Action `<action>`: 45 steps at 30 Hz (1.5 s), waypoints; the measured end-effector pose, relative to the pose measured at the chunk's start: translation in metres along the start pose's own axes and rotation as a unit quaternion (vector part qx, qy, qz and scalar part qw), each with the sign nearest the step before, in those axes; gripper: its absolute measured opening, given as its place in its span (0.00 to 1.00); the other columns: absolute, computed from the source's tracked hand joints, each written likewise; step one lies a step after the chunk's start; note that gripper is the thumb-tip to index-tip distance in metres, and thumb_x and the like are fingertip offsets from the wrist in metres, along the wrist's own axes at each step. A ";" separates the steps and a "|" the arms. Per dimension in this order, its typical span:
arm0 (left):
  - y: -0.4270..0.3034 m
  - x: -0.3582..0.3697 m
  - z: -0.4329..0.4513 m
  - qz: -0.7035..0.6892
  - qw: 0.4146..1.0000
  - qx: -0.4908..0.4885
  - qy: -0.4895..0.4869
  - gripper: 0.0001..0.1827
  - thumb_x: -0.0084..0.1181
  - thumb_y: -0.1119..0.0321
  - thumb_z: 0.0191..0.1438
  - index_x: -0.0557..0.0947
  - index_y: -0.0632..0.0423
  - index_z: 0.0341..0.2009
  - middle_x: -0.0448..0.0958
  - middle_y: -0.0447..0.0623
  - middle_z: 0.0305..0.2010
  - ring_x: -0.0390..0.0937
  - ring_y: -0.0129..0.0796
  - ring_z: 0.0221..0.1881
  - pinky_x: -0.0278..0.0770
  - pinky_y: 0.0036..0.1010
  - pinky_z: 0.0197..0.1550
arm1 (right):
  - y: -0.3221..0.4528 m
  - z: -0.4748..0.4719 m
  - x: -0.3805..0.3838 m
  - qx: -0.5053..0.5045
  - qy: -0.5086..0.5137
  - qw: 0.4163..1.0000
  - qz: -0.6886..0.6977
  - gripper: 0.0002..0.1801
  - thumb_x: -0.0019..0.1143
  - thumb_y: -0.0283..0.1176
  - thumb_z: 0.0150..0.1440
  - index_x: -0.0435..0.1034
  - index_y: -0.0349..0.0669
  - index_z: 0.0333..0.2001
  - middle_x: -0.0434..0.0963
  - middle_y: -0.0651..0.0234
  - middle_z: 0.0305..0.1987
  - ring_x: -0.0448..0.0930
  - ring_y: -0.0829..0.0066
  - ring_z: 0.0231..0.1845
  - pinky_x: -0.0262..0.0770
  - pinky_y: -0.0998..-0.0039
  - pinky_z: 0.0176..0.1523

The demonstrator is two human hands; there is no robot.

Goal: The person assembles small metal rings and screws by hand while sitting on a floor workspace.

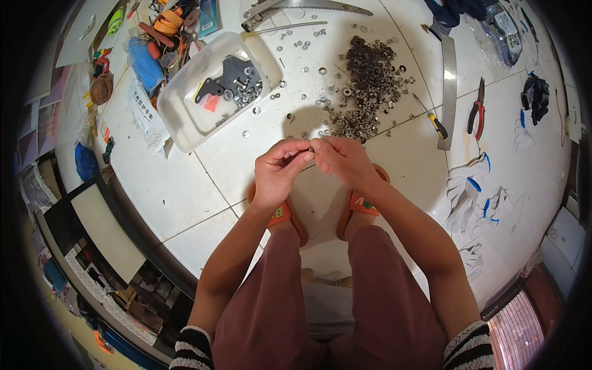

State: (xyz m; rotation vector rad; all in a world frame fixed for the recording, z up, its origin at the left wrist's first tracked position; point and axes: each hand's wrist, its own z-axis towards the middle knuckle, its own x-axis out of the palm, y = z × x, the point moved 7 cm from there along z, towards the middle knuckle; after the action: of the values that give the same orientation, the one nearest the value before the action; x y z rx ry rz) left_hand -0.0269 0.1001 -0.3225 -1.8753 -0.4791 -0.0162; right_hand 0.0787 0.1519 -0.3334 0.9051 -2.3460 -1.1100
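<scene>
My left hand [279,173] and my right hand [343,162] meet at the fingertips above the tiled floor, in front of my slippers. Between them they pinch a small metal piece of hardware [311,149], mostly covered by the fingers; its exact kind cannot be made out. Just beyond my right hand lies a heap of nuts, bolts and washers [365,99], darker at its far end. Left of the heap, loose washers and screws [303,45] are scattered. A translucent plastic bin [178,132] at the far left holds bolts, washers and dark metal brackets [236,74].
Right of the heap lie a screwdriver [432,121], a metal strip [447,92], red-handled pliers [476,111] and white gloves [462,194]. A folding saw [319,5] lies at the back. Assorted tools and bags [152,46] crowd the left; a dark-framed rack [106,222] stands nearer.
</scene>
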 end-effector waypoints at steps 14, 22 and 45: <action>-0.003 0.004 0.000 -0.006 1.000 0.016 0.021 0.09 0.49 0.82 0.45 0.74 0.61 0.34 0.72 0.46 0.33 0.70 0.24 0.36 0.68 0.18 0.39 | 0.003 -0.004 -0.004 -0.053 -0.033 0.998 -0.008 0.18 0.42 0.41 0.51 0.63 0.36 0.21 0.64 0.73 0.16 0.62 0.84 0.19 0.59 0.81 0.23; -0.002 0.004 0.000 -0.007 1.000 0.019 0.021 0.09 0.49 0.81 0.45 0.74 0.61 0.35 0.73 0.46 0.33 0.70 0.24 0.36 0.68 0.18 0.39 | 0.002 -0.005 -0.004 -0.050 -0.041 0.998 -0.002 0.18 0.42 0.41 0.51 0.64 0.36 0.21 0.64 0.74 0.16 0.62 0.86 0.19 0.58 0.82 0.23; -0.001 0.005 -0.002 -0.015 0.999 0.027 0.012 0.12 0.50 0.82 0.44 0.72 0.60 0.37 0.72 0.45 0.34 0.70 0.23 0.37 0.67 0.17 0.39 | -0.007 -0.003 0.000 0.005 0.023 0.996 0.086 0.21 0.42 0.46 0.51 0.63 0.38 0.19 0.64 0.74 0.15 0.62 0.86 0.19 0.58 0.82 0.23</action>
State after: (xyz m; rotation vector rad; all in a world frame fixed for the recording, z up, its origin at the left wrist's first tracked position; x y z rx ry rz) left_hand -0.0225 0.1003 -0.3195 -1.8124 -0.4864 -0.0459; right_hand 0.0828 0.1469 -0.3368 0.7080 -2.3427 -0.9989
